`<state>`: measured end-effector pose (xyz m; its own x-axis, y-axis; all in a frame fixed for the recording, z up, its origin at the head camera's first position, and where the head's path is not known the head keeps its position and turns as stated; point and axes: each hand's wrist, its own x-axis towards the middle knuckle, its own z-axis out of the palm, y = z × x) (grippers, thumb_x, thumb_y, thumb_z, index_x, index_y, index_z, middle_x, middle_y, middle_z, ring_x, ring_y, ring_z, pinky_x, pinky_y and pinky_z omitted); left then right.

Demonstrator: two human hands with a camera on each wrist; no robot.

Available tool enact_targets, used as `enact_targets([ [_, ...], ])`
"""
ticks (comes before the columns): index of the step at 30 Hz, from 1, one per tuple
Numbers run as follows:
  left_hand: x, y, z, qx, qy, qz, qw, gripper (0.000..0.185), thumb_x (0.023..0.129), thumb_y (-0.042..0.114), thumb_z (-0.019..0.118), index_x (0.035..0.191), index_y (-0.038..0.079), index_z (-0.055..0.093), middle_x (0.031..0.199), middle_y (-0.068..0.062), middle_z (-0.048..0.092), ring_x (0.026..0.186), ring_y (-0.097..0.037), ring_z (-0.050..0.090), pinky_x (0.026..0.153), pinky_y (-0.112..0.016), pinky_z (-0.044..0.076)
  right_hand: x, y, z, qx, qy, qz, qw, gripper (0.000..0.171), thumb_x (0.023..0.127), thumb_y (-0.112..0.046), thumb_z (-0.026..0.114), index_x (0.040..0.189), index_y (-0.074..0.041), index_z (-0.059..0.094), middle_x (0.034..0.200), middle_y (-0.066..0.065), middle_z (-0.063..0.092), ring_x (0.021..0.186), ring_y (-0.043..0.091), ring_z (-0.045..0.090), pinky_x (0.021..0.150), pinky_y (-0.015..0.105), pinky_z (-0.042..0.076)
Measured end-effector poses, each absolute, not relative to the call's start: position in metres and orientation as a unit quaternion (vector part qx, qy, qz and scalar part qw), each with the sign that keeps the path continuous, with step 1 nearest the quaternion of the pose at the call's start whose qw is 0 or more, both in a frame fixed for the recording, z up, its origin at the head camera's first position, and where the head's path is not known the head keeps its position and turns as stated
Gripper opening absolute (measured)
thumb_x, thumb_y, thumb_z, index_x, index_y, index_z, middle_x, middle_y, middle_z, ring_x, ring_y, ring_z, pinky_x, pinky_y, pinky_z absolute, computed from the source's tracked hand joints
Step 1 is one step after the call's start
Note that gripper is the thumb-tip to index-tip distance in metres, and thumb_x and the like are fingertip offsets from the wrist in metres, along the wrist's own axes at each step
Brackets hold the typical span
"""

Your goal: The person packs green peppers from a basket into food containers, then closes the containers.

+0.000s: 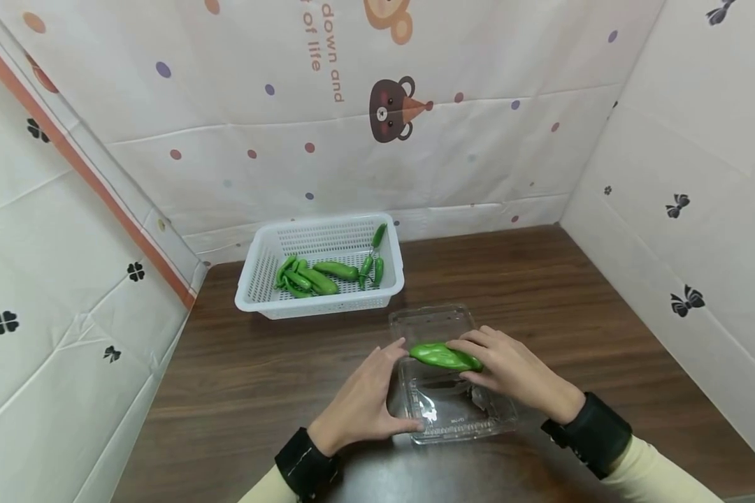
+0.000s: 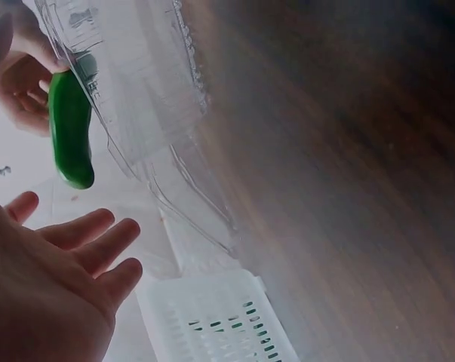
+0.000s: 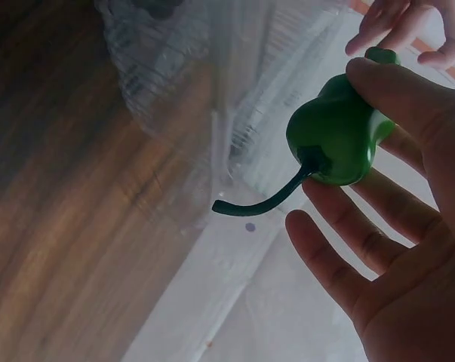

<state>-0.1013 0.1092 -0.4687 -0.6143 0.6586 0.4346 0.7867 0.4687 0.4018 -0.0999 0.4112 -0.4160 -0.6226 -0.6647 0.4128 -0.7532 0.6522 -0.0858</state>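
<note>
Between thumb and fingers, my right hand (image 1: 509, 367) holds a long green pepper (image 1: 442, 355) level over an open clear plastic clamshell box (image 1: 456, 423). In the right wrist view the pepper (image 3: 336, 132) shows its dark curved stem, with the thumb of the right hand (image 3: 408, 271) on one side and fingers on the other. My left hand (image 1: 365, 402) spreads at the box's left side, its thumb by the front corner and fingertips near the pepper's tip. From the left wrist view, that hand (image 2: 53, 279) has its fingers extended, apart from the pepper (image 2: 70, 136).
Behind the box stands a white perforated basket (image 1: 321, 304) with several green peppers (image 1: 317, 280) inside. The clamshell's lid (image 1: 430, 320) lies folded back toward it. Patterned sheeting (image 1: 472, 168) walls the brown wooden table (image 1: 239, 398) at the back and sides.
</note>
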Motion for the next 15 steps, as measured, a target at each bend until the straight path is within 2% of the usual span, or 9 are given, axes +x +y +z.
enact_targets([
  [9,-0.0970,0.1094,-0.4717,-0.431,-0.851,-0.288,0.081,0.118,0.063,0.067,0.090,0.151,0.008,0.036,0.164,-0.014,0.033,0.150,-0.025,0.035,0.120,-0.052,0.031,-0.0932,0.4109,-0.4229,0.396,-0.892,0.136,0.171,0.063,0.072,-0.021,0.094,0.128,-0.010,0.070,0.112,0.002,0.069,0.093,0.014,0.061,0.076,0.038,0.059],
  [15,-0.0960,0.1098,-0.4744,-0.434,-0.854,-0.274,0.088,0.119,0.063,0.068,0.089,0.150,0.005,0.037,0.161,-0.015,0.037,0.149,-0.027,0.038,0.121,-0.051,0.031,-0.0898,0.4084,-0.4221,0.398,-0.893,0.126,0.169,0.063,0.070,-0.021,0.095,0.126,-0.011,0.070,0.111,0.002,0.069,0.092,0.013,0.060,0.072,0.034,0.057],
])
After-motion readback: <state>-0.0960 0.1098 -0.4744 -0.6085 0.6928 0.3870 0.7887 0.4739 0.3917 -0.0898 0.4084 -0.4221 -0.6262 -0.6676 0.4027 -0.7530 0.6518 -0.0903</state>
